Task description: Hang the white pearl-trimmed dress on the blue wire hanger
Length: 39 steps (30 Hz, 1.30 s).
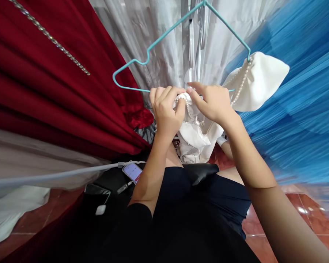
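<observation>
Red drapery (71,95) and blue fabric (287,138) flank left fingers (166,94) pinching white garment (194,134) and right fingers (196,87), grip unclear.

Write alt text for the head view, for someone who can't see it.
A person's left hand grips a pearl-trimmed white garment on a turquoise hanger, the right hand beside the left. Red fabric hangs at left, blue fabric at right; a lit phone lies lower left.
</observation>
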Tool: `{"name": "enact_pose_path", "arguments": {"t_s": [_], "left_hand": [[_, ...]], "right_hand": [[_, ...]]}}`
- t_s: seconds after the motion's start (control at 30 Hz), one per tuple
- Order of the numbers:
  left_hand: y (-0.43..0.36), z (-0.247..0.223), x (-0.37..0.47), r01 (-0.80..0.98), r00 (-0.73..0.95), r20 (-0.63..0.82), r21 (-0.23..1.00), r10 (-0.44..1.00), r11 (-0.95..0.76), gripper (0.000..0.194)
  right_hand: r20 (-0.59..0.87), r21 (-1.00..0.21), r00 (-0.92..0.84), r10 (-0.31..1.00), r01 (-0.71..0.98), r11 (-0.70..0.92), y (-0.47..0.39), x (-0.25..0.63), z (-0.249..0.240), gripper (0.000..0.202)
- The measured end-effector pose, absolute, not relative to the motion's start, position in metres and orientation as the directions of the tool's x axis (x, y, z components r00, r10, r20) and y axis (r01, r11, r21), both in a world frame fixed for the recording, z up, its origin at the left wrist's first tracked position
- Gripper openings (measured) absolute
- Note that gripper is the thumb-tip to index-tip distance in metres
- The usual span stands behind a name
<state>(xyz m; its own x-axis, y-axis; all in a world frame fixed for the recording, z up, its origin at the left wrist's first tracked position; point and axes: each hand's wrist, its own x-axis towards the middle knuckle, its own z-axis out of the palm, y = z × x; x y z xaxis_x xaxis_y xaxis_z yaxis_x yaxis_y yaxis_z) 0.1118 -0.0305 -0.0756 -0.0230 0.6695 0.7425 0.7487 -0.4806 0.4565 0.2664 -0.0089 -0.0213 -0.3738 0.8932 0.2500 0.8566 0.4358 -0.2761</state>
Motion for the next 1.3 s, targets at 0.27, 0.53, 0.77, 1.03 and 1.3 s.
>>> {"name": "enact_pose_path", "arguments": {"t_s": [0.27, 0.53, 0.77, 1.03, 1.3], "left_hand": [[-0.034, -0.070, 0.111, 0.772, -0.004, 0.720, 0.444, 0.694, -0.455, 0.020], [-0.030, -0.074, 0.111, 0.756, -0.013, 0.729, 0.456, 0.684, -0.471, 0.018], [-0.033, -0.067, 0.105, 0.768, -0.004, 0.732, 0.439, 0.682, -0.466, 0.014], [-0.031, -0.057, 0.095, 0.747, 0.055, 0.696, 0.446, 0.716, -0.492, 0.015], [-0.027, -0.050, 0.087, 0.740, 0.093, 0.649, 0.462, 0.755, -0.489, 0.015]], "right_hand": [[0.592, -0.267, -0.297, 0.749, 0.805, 0.530, -0.005, 0.293, -0.039, 0.050], [0.880, -0.241, 0.116, 0.461, 0.945, 0.221, 0.019, 0.334, -0.044, 0.051], [0.681, -0.416, 0.104, 0.725, 0.870, 0.266, 0.039, 0.355, -0.022, 0.048], [0.533, -0.429, 0.038, 0.845, 0.873, 0.231, 0.016, 0.364, 0.031, 0.044], [0.429, -0.628, 0.143, 0.892, 0.757, 0.181, -0.004, 0.384, 0.044, 0.026]]}}
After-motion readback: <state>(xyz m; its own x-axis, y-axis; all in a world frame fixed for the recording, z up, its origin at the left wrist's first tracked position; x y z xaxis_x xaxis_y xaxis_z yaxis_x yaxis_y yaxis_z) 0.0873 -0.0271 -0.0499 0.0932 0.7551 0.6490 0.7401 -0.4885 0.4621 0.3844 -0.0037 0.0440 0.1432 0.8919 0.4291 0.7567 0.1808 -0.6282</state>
